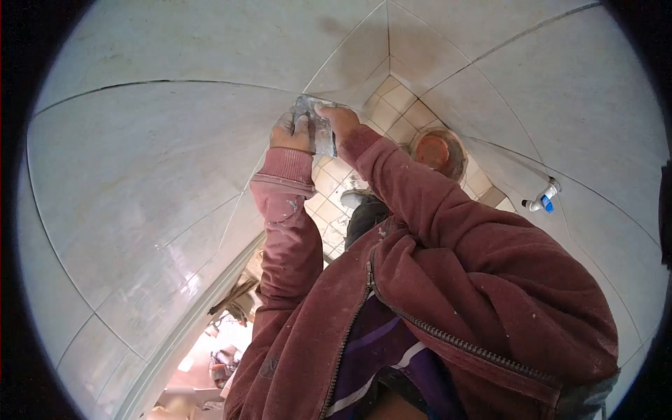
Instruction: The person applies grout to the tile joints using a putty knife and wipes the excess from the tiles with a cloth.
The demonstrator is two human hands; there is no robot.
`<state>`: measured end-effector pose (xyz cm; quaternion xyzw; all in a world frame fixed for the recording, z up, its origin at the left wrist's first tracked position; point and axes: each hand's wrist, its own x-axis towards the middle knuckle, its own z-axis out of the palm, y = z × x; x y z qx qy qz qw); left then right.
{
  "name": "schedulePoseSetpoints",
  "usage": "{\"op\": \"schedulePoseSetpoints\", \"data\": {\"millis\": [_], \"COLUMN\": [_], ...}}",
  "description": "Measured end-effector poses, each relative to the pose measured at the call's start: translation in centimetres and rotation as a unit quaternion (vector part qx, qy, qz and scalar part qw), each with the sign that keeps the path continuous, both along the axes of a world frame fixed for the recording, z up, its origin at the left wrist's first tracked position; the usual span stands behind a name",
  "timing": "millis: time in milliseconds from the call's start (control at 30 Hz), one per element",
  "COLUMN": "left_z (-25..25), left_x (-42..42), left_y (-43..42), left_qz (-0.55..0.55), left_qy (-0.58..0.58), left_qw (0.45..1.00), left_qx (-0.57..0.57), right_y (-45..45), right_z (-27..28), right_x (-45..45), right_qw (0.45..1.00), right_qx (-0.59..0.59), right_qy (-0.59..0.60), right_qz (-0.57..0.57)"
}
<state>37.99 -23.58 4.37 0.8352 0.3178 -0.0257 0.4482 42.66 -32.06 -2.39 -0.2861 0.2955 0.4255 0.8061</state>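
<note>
A flat, greyish, smeared plate (322, 136) is held between my two hands, near the tiled wall (175, 133) in the upper middle of the head view. My left hand (292, 131) grips its left side, with pale dust on the fingers. On the upper right side, my right hand (339, 120) has its thumb over the plate's face; its other fingers are mostly hidden. The plate's upper end is close to a tile joint; whether it touches the wall I cannot tell.
A round bucket (439, 152) with something reddish inside stands on the tiled floor (338, 170) in the corner. On the right wall is a tap with a blue handle (546, 203). Assorted items (222, 364) lie beyond the doorway edge at lower left.
</note>
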Motion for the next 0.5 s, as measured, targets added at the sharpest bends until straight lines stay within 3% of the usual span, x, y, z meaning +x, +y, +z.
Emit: {"op": "schedulePoseSetpoints", "data": {"millis": [67, 133, 267, 333, 433, 500], "left_z": [1.1, 1.5, 0.0, -0.3, -1.0, 1.3], "left_x": [0.5, 1.4, 1.3, 1.2, 1.0, 1.3], "left_y": [-0.4, -0.5, 1.0, 1.8, 2.4, 1.0], "left_qz": [-0.032, -0.057, -0.082, -0.093, -0.082, -0.075], "left_qy": [-0.013, 0.085, 0.048, 0.029, 0.009, 0.023], "left_qw": [0.998, 0.981, 0.989, 0.991, 0.996, 0.996], "left_qx": [0.052, 0.165, 0.114, 0.093, 0.034, 0.051], "right_y": [0.1, 0.4, 0.9, 1.0, -0.1, 0.0], "right_z": [-0.1, -1.0, -1.0, 0.0, 2.6, 2.2], "right_x": [-0.3, -0.2, -0.3, -0.1, 0.0, -0.1], "right_qw": [1.000, 0.999, 0.996, 0.999, 0.998, 0.998], "right_qx": [-0.002, 0.033, 0.070, -0.020, -0.012, 0.006], "right_qy": [0.025, 0.026, 0.014, 0.002, -0.012, -0.016], "right_qz": [-0.005, -0.010, -0.044, -0.047, -0.059, -0.069]}}
